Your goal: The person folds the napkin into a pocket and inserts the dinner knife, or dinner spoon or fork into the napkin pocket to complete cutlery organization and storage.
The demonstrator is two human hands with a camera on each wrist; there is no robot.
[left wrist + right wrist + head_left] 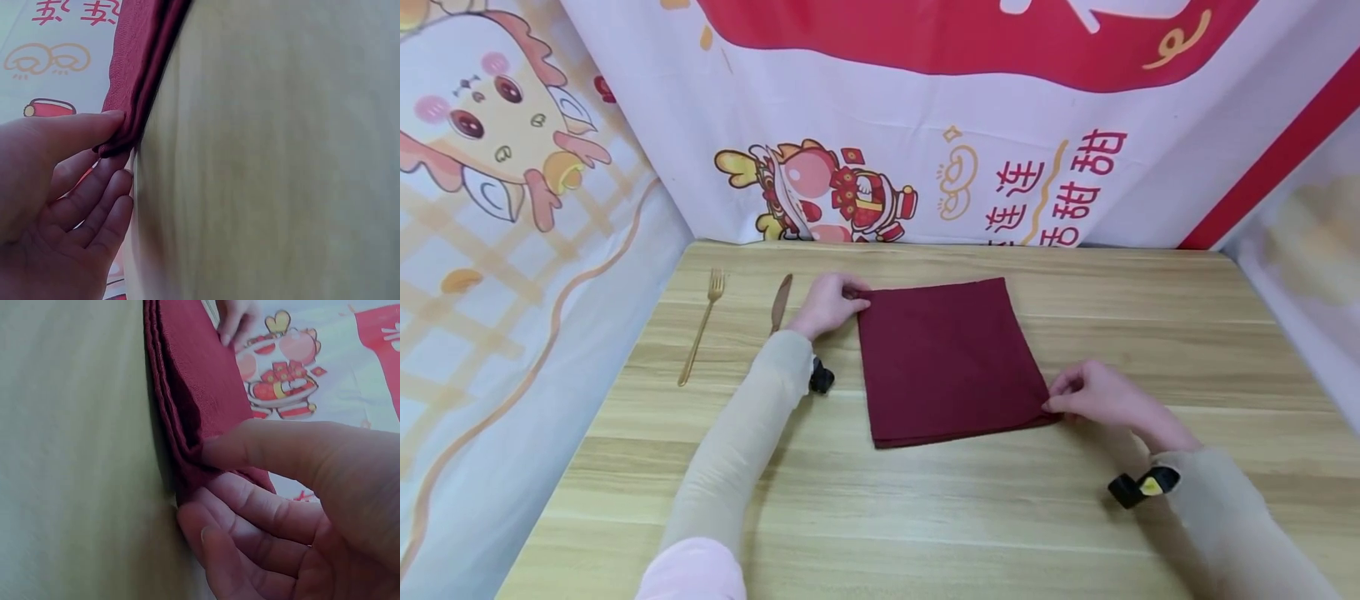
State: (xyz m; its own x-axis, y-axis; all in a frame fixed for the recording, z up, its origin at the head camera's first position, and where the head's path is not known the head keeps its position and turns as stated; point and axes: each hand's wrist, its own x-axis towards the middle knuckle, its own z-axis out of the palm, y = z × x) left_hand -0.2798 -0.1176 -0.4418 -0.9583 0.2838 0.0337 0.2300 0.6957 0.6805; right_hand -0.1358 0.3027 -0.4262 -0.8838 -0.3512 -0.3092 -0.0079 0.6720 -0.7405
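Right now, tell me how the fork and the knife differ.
The fork ends in tines, the knife in a flat blade. The fork lies in full view; the knife is partly hidden by the left sleeve. The fork is farther from the left hand, the knife closer to it. The fork looks bright gold, the knife's blade darker. Both lie on the table, left of the maroon cloth in the head view.
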